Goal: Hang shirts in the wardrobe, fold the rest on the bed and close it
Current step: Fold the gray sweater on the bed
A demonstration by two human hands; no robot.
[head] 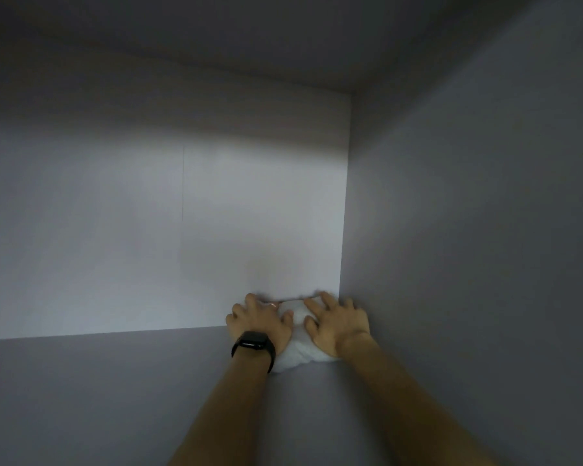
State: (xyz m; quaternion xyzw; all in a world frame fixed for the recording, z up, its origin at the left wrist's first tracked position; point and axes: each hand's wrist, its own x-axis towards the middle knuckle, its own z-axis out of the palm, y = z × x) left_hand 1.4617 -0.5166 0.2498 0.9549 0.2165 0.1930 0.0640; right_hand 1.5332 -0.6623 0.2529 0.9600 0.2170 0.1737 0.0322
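A folded white garment (297, 351) lies on a grey wardrobe shelf (115, 398), pushed into the back right corner. My left hand (260, 321), with a black watch on its wrist, rests on the garment's left side with fingers spread. On the right side, my right hand (337, 322) presses down, fingers spread, beside the right wall. Both hands cover most of the garment; its far edge touches the back panel.
The compartment has a pale back panel (148, 230), a grey right wall (468, 230) and a dark top board (249, 45). The shelf stretches leftward from the garment.
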